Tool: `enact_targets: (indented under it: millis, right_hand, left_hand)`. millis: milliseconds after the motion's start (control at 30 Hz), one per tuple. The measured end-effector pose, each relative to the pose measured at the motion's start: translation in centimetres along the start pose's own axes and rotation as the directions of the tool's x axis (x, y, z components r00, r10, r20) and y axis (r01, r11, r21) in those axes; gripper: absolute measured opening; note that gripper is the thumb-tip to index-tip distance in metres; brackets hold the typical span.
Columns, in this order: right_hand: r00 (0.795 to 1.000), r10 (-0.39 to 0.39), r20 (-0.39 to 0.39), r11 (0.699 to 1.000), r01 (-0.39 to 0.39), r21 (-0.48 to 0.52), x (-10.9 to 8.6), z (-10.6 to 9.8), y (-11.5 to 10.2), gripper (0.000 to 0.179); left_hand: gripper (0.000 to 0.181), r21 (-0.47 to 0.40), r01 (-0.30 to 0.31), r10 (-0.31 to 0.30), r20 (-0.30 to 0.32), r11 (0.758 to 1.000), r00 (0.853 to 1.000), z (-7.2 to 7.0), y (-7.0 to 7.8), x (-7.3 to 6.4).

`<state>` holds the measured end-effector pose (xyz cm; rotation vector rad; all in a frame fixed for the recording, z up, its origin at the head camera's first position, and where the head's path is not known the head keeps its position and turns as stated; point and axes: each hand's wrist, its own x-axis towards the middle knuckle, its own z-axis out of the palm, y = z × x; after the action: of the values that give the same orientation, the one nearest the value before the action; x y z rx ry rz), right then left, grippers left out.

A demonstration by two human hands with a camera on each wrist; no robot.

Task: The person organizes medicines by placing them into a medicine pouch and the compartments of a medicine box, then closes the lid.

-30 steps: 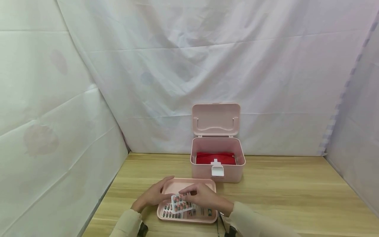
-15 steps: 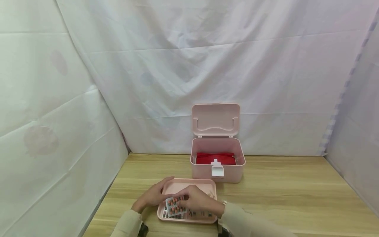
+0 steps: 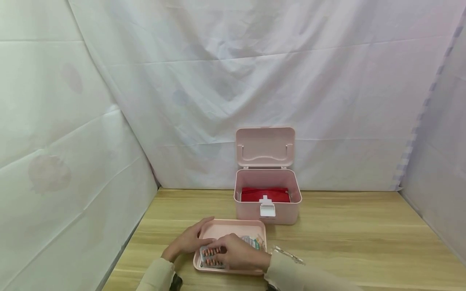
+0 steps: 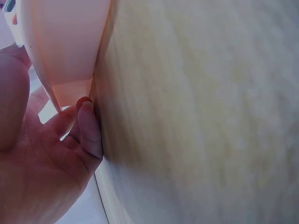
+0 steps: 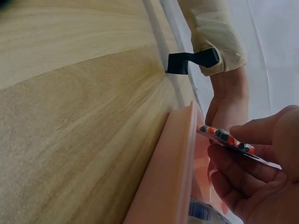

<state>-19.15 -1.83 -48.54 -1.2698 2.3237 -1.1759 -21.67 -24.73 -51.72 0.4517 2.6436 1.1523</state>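
My right hand point(image 3: 238, 251) pinches a blister pack of capsules point(image 3: 210, 252) between thumb and fingers, low over the left front part of a pink tray point(image 3: 222, 227). In the right wrist view the orange and dark green capsules of the blister pack point(image 5: 225, 137) show edge-on, close to the tray wall point(image 5: 180, 163). My left hand point(image 3: 188, 241) grips the tray's left side. Its thumb reaches over the rim, and its curled fingers point(image 4: 89, 123) lie against the outside of the tray point(image 4: 65, 39). A clear packet with green print point(image 3: 251, 241) lies in the tray, partly behind my right hand.
Behind the tray stands a pink box point(image 3: 247, 212) with its lid point(image 3: 265, 145) raised and a white latch point(image 3: 267, 209) in front. A red pouch-like item point(image 3: 265, 195) lies inside it. White cloth point(image 3: 204, 101) hangs behind the wooden table point(image 3: 346, 234).
My right hand has brought the blister pack left and down, lower into the tray. More of the packet at the tray's right now shows. My left hand has stayed in place.
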Motion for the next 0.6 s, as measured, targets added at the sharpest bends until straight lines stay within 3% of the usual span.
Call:
enact_targets:
  millis: [600]
  right_hand:
    - [0.997, -0.059, 0.055, 0.974, 0.07, -0.214, 0.1, 0.18, 0.45, 0.032]
  left_hand:
    - [0.078, -0.009, 0.033, -0.033, -0.004, 0.999, 0.999, 0.23, -0.06, 0.07]
